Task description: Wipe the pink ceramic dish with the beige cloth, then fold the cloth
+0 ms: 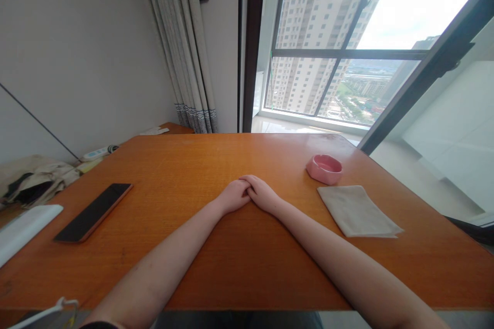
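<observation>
My left hand (232, 196) and my right hand (264, 194) rest together on the middle of the wooden table (216, 159). Their fingers are closed against each other, the right hand's lying partly over the left's, and no object shows between them. To the right of my right hand lies a folded grey cloth (358, 211), flat on the wood. Just behind it stands a pink faceted bowl, like an ashtray (323, 175). Off to the left of my left hand is a flat black slab with a reddish edge, like a phone (94, 213). Neither hand touches these things.
A white flat item (27, 229) lies at the table's left edge, by a crumpled beige fabric heap (50, 177). A white power strip (96, 153) sits beyond that edge. Behind the table are a curtain (185, 51) and a large window (332, 54).
</observation>
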`<action>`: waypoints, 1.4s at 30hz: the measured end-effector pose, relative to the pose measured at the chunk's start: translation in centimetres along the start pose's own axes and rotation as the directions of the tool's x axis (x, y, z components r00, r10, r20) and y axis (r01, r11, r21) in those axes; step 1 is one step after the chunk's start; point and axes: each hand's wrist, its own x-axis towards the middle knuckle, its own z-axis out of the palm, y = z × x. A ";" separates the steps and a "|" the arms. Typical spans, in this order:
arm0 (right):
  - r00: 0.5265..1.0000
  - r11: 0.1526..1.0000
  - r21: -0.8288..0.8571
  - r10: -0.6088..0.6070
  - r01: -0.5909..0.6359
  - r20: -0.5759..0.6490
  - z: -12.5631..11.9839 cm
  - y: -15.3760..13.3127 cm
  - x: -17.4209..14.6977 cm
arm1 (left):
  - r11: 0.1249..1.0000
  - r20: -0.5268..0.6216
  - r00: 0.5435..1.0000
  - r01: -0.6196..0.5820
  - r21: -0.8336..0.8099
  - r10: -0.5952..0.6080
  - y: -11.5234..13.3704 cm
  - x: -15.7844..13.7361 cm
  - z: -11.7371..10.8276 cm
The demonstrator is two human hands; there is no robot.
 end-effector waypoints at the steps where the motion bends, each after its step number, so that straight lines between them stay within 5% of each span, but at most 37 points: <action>1: 1.000 1.000 0.001 0.002 -0.002 -0.001 0.0 0.0 0.0 | 1.000 0.000 1.000 0.000 0.000 0.000 0.0 0.0 0.0; 15: 1.000 1.000 0.017 0.007 -0.007 -0.001 0.0 -0.1 -0.1 | 1.000 0.025 1.000 0.014 -0.012 -0.014 0.2 0.0 -0.1; 20: 0.998 1.000 0.023 -0.019 0.020 -0.063 0.0 0.0 -0.2 | 0.998 0.046 0.997 -0.057 -0.007 0.057 -0.1 -0.9 -2.7; 24: 0.999 1.000 -0.001 -0.010 0.010 -0.053 0.0 0.1 -0.4 | 0.983 -0.088 0.985 0.157 0.096 -0.149 -3.1 -3.4 -7.2; 28: 0.999 0.998 -0.053 -0.025 0.024 -0.023 0.2 -0.1 -0.6 | 0.916 -0.230 0.904 0.390 0.095 -0.361 -6.2 -5.8 -10.8; 34: 0.993 0.962 -0.272 0.004 -0.036 -0.117 -3.8 0.1 0.0 | 0.932 -0.137 0.924 0.363 0.018 -0.357 -5.8 -5.8 -9.8; 37: 0.914 0.772 -0.513 0.214 -0.375 -0.345 -8.6 1.6 -0.5 | 0.953 -0.081 0.950 0.301 -0.031 -0.303 -4.4 -5.5 -8.4; 39: 0.787 0.535 -0.578 0.396 -0.616 -0.473 -11.5 3.1 -1.4 | 0.959 -0.054 0.959 0.274 -0.069 -0.278 -3.8 -5.5 -7.7; 42: 0.600 0.284 -0.582 0.647 -0.762 -0.470 -14.1 5.3 -2.8 | 0.959 -0.037 0.964 0.257 -0.117 -0.262 -3.2 -5.5 -7.2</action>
